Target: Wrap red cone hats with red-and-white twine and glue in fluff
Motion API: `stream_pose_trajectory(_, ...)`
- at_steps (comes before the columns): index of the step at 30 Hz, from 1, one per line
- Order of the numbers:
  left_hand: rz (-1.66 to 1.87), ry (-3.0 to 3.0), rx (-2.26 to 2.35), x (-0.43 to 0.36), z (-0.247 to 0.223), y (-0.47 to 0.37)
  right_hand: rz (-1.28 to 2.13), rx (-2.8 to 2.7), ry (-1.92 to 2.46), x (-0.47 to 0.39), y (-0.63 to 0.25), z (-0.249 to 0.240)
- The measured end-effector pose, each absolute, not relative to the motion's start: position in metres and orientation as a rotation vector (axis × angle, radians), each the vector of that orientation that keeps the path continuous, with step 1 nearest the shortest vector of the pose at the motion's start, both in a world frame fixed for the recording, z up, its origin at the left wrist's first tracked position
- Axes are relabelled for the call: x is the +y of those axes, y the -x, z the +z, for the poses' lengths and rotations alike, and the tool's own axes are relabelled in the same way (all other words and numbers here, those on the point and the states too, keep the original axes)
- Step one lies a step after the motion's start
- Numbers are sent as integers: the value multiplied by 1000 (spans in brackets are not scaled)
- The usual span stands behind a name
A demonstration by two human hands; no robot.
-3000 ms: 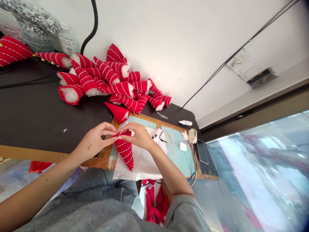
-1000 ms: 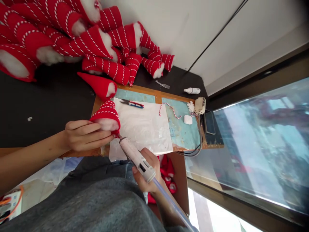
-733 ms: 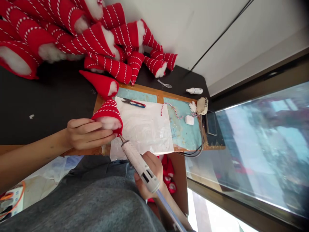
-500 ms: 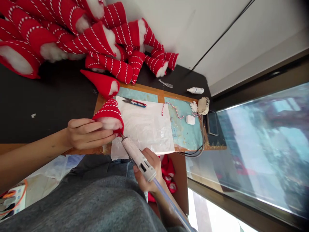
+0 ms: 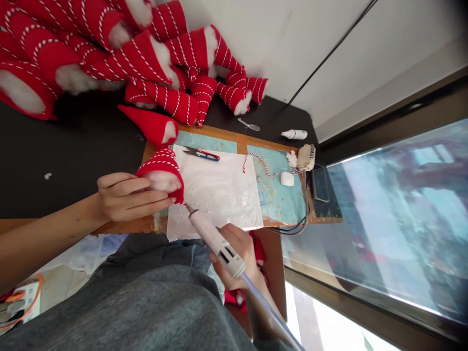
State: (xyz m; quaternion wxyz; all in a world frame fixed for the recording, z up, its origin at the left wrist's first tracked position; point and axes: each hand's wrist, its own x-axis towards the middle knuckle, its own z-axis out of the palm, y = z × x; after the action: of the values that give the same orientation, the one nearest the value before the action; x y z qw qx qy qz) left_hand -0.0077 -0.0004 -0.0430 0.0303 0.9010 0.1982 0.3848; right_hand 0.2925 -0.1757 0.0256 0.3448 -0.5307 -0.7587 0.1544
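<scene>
My left hand (image 5: 126, 197) is closed on a red felt cone hat (image 5: 161, 163) wound with red-and-white cord. White stuffing (image 5: 164, 181) shows in the hat's open end, which faces me. In my right hand (image 5: 239, 253) is a white hot glue gun (image 5: 212, 236), with a long clear glue stick (image 5: 270, 309) coming out of its back. The gun's nozzle lies just below and to the right of the hat's rim, a small gap apart. Under both is a white sheet (image 5: 223, 190), with thread snips (image 5: 203, 154) at its far edge.
Many stuffed red cones (image 5: 139, 61) are piled at the back left. A plain red cone (image 5: 149, 124) lies nearer. To the right are a twisted cord (image 5: 261, 163), a white case (image 5: 287, 179), a small bottle (image 5: 294, 134), a plastic spoon (image 5: 249, 125) and a phone (image 5: 321, 184).
The glue gun has drawn back down and to the right, so its nozzle has come away from the hat's rim. My left hand still holds the hat, nearly in place.
</scene>
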Motion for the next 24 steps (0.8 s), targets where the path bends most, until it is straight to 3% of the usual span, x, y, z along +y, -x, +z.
stream_pose_trajectory(6, 1555, -3071, 311, 25, -30, -4, -35, -2216, 1787, -123, -357, 27)
stream_pose_trajectory(13, 1599, -3019, 387, 19, -9, -10, -1, -2295, 2012, -57, -381, 25)
stream_pose_trajectory(17, 1672, -2862, 511, 20, -5, -14, -119, -2289, 1841, -69, -366, 47)
stream_pose_trajectory(24, 1676, -2749, 578, 24, 9, -19, -117, -2288, 1048, -69, -285, 58)
